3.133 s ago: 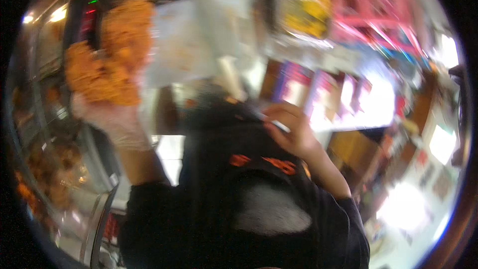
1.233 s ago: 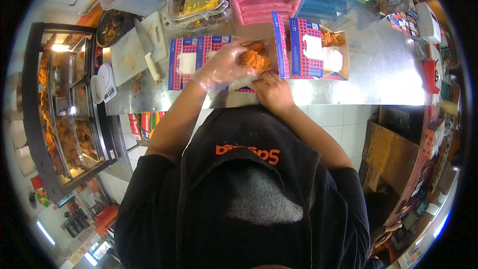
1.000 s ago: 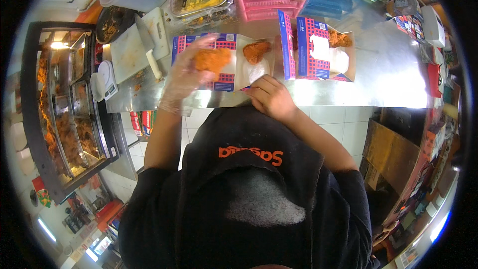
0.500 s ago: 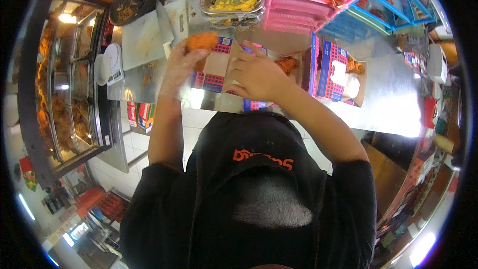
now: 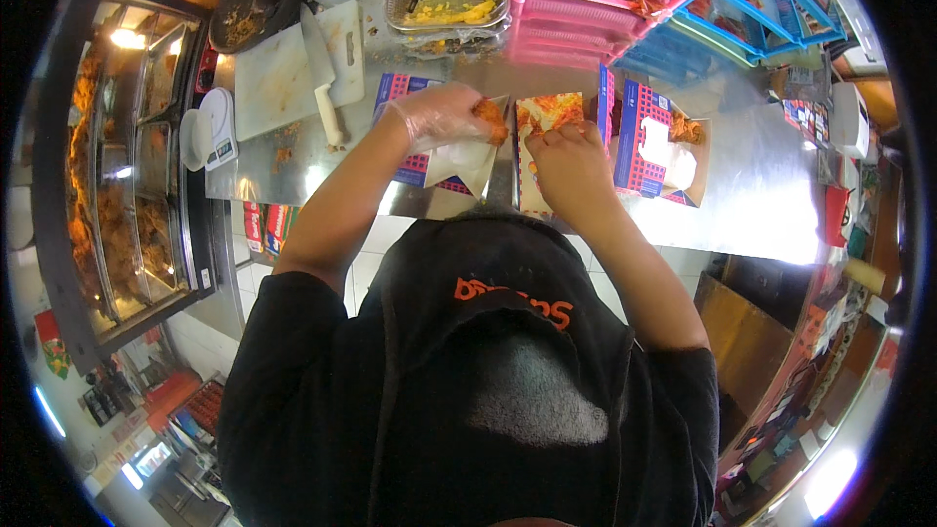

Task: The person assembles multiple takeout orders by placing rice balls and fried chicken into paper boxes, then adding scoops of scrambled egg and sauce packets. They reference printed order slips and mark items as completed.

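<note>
Fried chicken going into a box on the steel table

The gloved left hand had its fingers closed on a chicken piece over the white paper; the right hand pinched the open box. A cleaver lay on a cutting board, a second box stood right
</note>
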`<state>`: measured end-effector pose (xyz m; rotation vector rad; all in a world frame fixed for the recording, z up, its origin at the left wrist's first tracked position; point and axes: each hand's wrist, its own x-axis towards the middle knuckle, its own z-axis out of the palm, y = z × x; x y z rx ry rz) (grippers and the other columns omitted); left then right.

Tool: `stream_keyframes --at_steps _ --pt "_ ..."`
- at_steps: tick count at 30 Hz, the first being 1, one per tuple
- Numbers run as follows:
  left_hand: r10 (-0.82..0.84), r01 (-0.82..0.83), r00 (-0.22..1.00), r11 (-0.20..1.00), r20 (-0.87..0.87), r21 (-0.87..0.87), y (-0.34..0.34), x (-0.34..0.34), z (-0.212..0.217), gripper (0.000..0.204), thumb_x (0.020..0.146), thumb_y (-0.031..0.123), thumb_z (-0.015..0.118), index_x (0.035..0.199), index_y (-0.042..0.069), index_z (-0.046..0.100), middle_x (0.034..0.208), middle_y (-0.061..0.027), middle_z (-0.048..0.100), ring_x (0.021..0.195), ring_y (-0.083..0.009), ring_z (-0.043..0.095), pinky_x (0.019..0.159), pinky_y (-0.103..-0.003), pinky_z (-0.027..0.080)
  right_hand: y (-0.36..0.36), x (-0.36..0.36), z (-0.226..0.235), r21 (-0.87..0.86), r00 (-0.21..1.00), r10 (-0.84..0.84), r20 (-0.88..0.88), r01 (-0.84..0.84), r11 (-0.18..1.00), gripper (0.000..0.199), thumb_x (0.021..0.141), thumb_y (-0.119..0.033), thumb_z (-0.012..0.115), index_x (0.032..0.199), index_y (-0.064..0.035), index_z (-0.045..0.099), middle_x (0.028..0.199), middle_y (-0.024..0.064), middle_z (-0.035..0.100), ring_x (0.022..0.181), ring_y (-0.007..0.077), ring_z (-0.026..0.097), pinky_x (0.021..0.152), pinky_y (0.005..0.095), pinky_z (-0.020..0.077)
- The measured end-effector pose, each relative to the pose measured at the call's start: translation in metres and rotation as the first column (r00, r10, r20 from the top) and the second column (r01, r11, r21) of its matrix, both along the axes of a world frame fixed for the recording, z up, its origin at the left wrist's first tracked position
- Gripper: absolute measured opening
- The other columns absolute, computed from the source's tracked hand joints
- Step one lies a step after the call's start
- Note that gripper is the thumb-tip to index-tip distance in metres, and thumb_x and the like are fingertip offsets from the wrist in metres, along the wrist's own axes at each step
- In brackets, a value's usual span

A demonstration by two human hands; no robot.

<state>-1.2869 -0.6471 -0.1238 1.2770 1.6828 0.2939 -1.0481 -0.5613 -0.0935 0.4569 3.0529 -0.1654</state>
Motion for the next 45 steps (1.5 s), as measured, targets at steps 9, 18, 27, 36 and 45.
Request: stream_keyframes --at_steps 9,18,27,36,45 --pt "-0.055 0.054 0.998 0.998 0.027 0.016 -0.019 -0.022 -0.023 0.052 0.084 0.044 0.067 0.118 0.004 0.069 0.103 -0.0152 0.075 0.091 -0.0289 0.070 0.086 -0.038 0.053 0.004 0.011 -0.007 -0.100 0.997 -0.049 -0.062 0.042 0.994 0.033 0.084 -0.021 0.072 0.115 -0.0122 0.072 0.098 0.0064 0.072 0.106 0.0238 0.065 0.105 0.0449 0.0414" --pt "0.283 -0.293 0.953 0.952 -0.112 -0.092 -0.035 -0.033 -0.052 0.054 0.090 0.043 0.052 0.119 0.001 0.069 0.119 -0.0262 0.069 0.112 -0.0376 0.066 0.099 -0.043 0.048 0.004 0.014 -0.010 -0.062 0.979 -0.019 -0.205 0.007 0.998 0.021 0.084 -0.017 0.066 0.103 -0.0099 0.071 0.091 0.0073 0.071 0.100 0.0245 0.067 0.109 0.0478 0.0410" --pt "0.354 -0.164 0.620 0.931 -0.700 0.326 -0.067 0.007 0.007 0.041 0.085 0.032 0.066 0.114 0.003 0.072 0.115 -0.0228 0.071 0.111 -0.0383 0.066 0.097 -0.050 0.049 0.006 0.043 0.019 -0.242 0.847 -0.097 -0.523 -0.038 0.970 0.043 0.077 -0.014 0.078 0.119 -0.0095 0.068 0.125 0.0125 0.061 0.122 0.0337 0.055 0.113 0.0521 0.0386" --pt "0.895 -0.910 0.415 0.412 0.166 0.050 -0.191 -0.015 -0.026 0.038 0.094 0.024 0.068 0.123 0.001 0.062 0.111 -0.0172 0.072 0.101 -0.0293 0.068 0.091 -0.042 0.051 0.042 0.132 -0.015 -0.193 0.862 -0.500 -0.081 0.479 0.856 0.095 0.070 -0.021 0.086 0.153 -0.0140 0.039 0.152 0.0200 0.041 0.143 0.0441 0.036 0.115 0.0559 0.0341" --pt "0.695 -0.640 0.715 0.605 0.078 0.474 -0.120 0.002 -0.036 0.044 0.096 0.011 0.061 0.136 -0.001 0.051 0.109 -0.0208 0.070 0.098 -0.0301 0.069 0.090 -0.039 0.052 0.071 0.180 -0.078 -0.392 0.664 -0.718 -0.210 0.615 0.684 0.041 0.088 -0.011 0.060 0.129 -0.0042 0.063 0.112 0.0174 0.069 0.098 0.0362 0.069 0.085 0.0470 0.0564"
